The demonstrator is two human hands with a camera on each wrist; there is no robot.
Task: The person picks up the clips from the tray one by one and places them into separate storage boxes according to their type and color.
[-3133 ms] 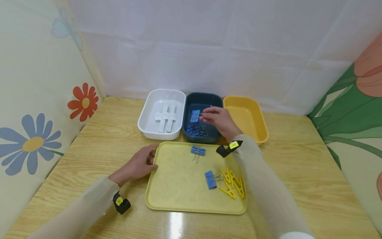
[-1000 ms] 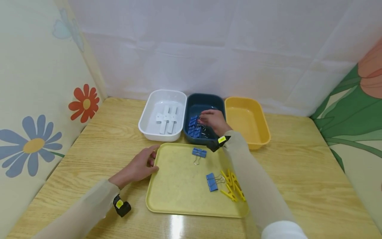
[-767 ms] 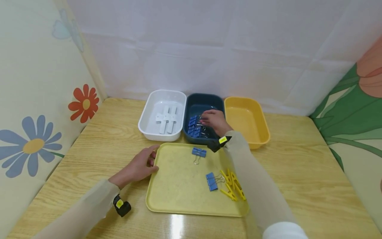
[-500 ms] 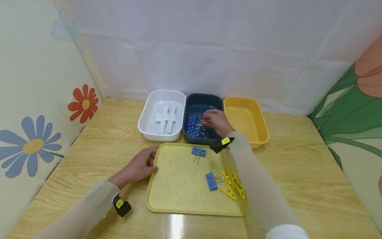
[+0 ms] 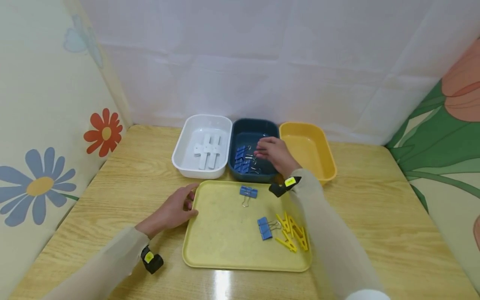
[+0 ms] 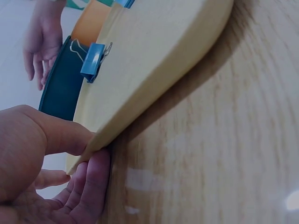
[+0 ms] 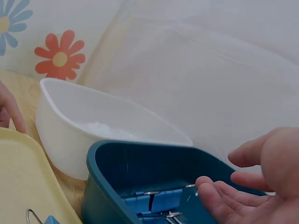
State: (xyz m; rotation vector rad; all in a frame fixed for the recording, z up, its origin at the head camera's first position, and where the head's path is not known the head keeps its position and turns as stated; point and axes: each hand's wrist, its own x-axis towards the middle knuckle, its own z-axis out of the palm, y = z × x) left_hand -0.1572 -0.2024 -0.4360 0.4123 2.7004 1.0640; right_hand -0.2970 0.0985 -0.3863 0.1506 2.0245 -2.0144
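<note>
My left hand grips the left rim of the yellow tray; the left wrist view shows the thumb on top and fingers underneath. Above the dark blue bin my right hand has loosely bent fingers and nothing between them. Several blue binder clips lie inside that bin, to the left of the fingertips. On the tray, one blue binder clip lies near the back edge and another blue binder clip right of centre. Several yellow clothespins are bunched at the tray's right side.
Left of the dark bin stands a white bin with several flat white pieces lying crossed in it. A yellow-orange bin adjoins on the right, partly behind my right forearm. A white cloth backdrop rises behind the bins.
A binder clip that my right hand held over the dark bin now lies inside with the others. That hand has let go and drawn back slightly rightward. My left hand stays on the tray.
</note>
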